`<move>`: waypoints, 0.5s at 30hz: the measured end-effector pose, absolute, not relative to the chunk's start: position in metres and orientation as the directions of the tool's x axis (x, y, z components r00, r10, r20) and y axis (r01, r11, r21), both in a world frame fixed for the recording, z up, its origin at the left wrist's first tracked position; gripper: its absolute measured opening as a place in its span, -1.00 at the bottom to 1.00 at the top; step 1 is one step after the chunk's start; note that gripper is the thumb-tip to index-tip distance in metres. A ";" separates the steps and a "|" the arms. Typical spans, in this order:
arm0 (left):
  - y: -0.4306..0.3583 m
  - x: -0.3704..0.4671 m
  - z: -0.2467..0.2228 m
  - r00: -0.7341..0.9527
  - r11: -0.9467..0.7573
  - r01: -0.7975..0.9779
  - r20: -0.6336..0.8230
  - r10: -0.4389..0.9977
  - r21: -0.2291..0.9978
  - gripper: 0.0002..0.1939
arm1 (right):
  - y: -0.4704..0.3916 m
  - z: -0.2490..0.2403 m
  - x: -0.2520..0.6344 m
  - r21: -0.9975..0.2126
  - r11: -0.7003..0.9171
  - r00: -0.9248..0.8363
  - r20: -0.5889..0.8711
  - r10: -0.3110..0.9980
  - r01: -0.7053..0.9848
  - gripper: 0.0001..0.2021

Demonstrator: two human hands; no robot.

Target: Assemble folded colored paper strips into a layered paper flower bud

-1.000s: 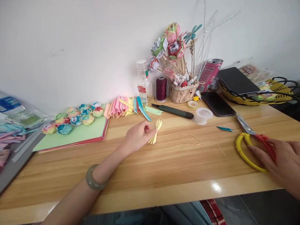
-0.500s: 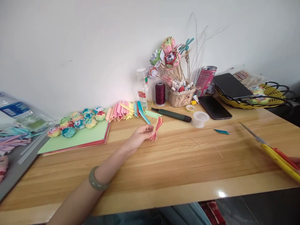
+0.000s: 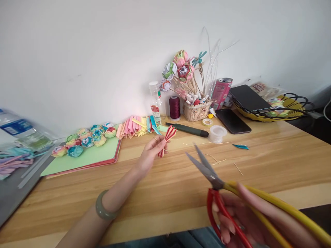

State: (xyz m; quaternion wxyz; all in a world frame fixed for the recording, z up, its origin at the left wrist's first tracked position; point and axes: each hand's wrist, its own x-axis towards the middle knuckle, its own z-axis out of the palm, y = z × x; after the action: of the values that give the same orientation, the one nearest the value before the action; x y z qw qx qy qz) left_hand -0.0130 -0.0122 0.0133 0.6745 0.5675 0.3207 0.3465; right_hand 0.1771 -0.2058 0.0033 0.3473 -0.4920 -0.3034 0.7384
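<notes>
Against the white wall stand a clear bottle, a spool of maroon thread and a pink can, with a black smartphone lying in front of the can and a yellow basket farther right, beneath a dark tablet.

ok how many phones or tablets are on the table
2: a black phone flat on the table, near the pink can, and a larger black device resting on the yellow basket. Clutter could hide more.

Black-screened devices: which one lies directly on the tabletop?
The nearer device, in front of the pink can; the other device rests on the yellow basket.
</notes>
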 end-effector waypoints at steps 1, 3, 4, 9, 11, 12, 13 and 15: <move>-0.012 -0.014 0.014 0.529 0.045 -0.099 0.014 0.849 0.994 -0.76 | -0.188 0.026 0.167 -0.714 -0.634 -0.339 -0.542 0.769 -0.296 -0.36; -0.012 -0.015 0.015 0.493 -0.068 -0.090 0.104 0.864 0.994 -0.78 | -0.164 0.050 0.149 -0.648 -0.686 -0.369 -0.580 0.726 -0.331 -0.42; -0.012 -0.016 0.015 0.488 -0.098 -0.086 0.127 0.863 0.991 -0.79 | -0.156 0.052 0.143 -0.649 -0.689 -0.361 -0.589 0.723 -0.321 -0.44; -0.012 -0.016 0.015 0.514 -0.103 -0.069 0.124 0.849 0.992 -0.78 | -0.140 0.029 0.135 -0.699 -0.625 -0.310 -0.543 0.780 -0.347 -0.48; -0.012 -0.016 0.015 0.527 -0.091 -0.049 0.103 0.843 0.995 -0.77 | -0.133 0.026 0.135 -0.698 -0.615 -0.283 -0.546 0.788 -0.367 -0.48; -0.012 -0.016 0.015 0.537 -0.088 -0.039 0.095 0.838 0.995 -0.77 | -0.130 0.027 0.134 -0.698 -0.612 -0.276 -0.547 0.791 -0.371 -0.48; -0.012 -0.016 0.014 0.546 -0.086 -0.031 0.089 0.833 0.996 -0.77 | -0.127 0.029 0.133 -0.699 -0.611 -0.271 -0.548 0.792 -0.372 -0.48; -0.011 -0.016 0.014 0.555 -0.082 -0.029 0.084 0.828 0.996 -0.77 | -0.123 0.034 0.131 -0.697 -0.616 -0.259 -0.560 0.787 -0.366 -0.48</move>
State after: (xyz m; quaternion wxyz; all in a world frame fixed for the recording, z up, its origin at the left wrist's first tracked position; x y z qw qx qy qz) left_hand -0.0157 -0.0111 0.0137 0.6022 0.6440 0.3102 0.3555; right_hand 0.1315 -0.1227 0.0338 0.3781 -0.4768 -0.2209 0.7621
